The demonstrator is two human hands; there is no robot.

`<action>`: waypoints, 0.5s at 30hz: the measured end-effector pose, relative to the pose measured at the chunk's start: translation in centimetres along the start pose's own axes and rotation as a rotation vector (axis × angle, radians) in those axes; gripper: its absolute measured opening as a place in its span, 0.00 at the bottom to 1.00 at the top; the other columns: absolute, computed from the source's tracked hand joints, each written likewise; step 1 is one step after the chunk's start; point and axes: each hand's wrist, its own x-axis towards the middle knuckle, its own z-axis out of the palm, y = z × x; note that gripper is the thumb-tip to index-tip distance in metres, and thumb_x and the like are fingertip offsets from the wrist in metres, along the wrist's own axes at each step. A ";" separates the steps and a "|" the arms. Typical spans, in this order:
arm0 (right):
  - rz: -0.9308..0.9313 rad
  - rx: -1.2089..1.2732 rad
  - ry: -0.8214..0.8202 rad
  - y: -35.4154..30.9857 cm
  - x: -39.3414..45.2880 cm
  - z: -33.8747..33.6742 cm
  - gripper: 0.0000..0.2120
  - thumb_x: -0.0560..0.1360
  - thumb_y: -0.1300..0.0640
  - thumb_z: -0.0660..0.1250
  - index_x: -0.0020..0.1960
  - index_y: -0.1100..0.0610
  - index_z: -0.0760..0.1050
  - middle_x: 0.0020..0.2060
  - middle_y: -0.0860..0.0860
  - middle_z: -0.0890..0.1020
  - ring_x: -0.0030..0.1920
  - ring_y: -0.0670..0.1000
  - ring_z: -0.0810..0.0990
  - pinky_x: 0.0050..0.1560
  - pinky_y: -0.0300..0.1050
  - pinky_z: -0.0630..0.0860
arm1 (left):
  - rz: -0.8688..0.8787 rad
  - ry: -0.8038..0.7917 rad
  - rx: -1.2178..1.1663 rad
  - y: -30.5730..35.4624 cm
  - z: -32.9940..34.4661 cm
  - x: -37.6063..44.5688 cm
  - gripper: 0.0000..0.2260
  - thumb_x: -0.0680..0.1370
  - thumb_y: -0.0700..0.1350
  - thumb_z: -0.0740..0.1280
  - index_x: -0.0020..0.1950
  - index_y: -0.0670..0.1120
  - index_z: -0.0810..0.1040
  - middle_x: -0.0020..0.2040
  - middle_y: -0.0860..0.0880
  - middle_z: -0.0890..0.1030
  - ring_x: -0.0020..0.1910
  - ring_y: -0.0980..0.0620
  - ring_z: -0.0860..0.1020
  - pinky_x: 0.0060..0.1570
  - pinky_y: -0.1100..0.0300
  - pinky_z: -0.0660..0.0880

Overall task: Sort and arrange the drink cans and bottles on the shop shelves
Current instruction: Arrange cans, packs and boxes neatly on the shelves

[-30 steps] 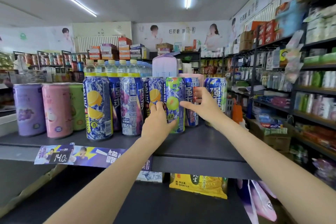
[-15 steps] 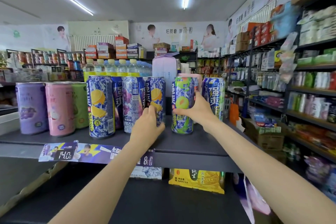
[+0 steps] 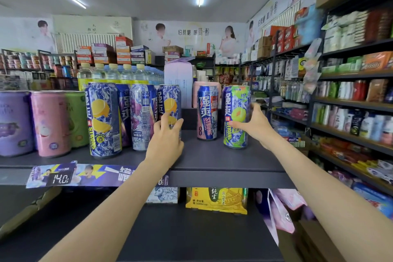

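On the dark shelf (image 3: 212,161) stand tall blue drink cans. My left hand (image 3: 168,134) grips a blue can with a yellow lemon print (image 3: 170,102) in the middle of the row. My right hand (image 3: 253,125) holds a green-and-blue lime can (image 3: 236,117) upright on the shelf, right of a blue can with red lettering (image 3: 207,112). A big lemon can (image 3: 103,119) and a purple grape can (image 3: 141,117) stand to the left.
Wide purple (image 3: 12,123), pink (image 3: 50,123) and green (image 3: 76,119) cans fill the shelf's left end. Water bottles (image 3: 112,73) and a lilac carton (image 3: 178,78) stand behind. A yellow pack (image 3: 215,201) sits on the lower shelf. Stocked shelves (image 3: 350,102) line the right aisle.
My right hand has carried the lime can to the right, uncovering the blue can with red lettering. My left hand has stayed on the lemon can.
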 end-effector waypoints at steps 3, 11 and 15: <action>0.010 -0.034 0.023 0.4 0.2 0.3 0.38 0.68 0.53 0.75 0.70 0.57 0.58 0.67 0.54 0.69 0.62 0.51 0.70 0.58 0.44 0.66 | 0.005 0.017 0.001 -0.1 0.0 0.0 0.26 0.76 0.40 0.60 0.73 0.47 0.60 0.74 0.41 0.52 0.67 0.38 0.60 0.61 0.51 0.66; 0.048 -0.178 0.190 1.2 -0.2 2.8 0.40 0.63 0.51 0.78 0.66 0.59 0.59 0.62 0.59 0.65 0.64 0.58 0.67 0.62 0.51 0.67 | 0.005 0.018 0.017 -0.1 0.0 0.0 0.23 0.76 0.40 0.60 0.72 0.46 0.62 0.74 0.41 0.51 0.66 0.38 0.60 0.62 0.52 0.64; -0.003 -0.151 0.183 1.1 -0.7 2.7 0.36 0.65 0.55 0.77 0.65 0.60 0.60 0.62 0.59 0.68 0.64 0.56 0.68 0.59 0.47 0.67 | 0.021 0.021 -0.001 0.0 -0.1 -0.1 0.23 0.76 0.39 0.60 0.72 0.45 0.63 0.74 0.40 0.52 0.66 0.37 0.60 0.62 0.50 0.63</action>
